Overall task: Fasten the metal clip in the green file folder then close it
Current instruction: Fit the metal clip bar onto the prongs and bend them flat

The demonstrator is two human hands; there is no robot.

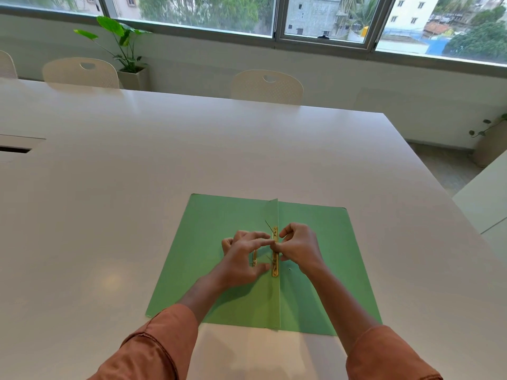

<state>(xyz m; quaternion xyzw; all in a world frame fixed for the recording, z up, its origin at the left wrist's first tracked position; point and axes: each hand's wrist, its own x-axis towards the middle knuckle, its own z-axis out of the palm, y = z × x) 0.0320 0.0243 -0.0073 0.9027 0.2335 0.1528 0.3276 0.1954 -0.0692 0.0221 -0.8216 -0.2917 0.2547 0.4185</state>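
Observation:
A green file folder (208, 229) lies open and flat on the white table (192, 149), spine running away from me. A gold metal clip (275, 266) sits along the spine, with two thin prongs sticking up. A second gold strip (254, 259) lies on the left flap under my left hand. My left hand (241, 259) rests just left of the clip, fingers spread, index finger reaching the clip's middle. My right hand (300, 246) is on the right side, thumb and fingers pinching at the clip's middle. Both hands cover the clip's centre.
White chairs (267, 87) stand along the table's far edge, with a potted plant (123, 48) and windows behind. A cable slot (15, 150) is cut into the table at the left. Another white surface (485, 198) is at the right.

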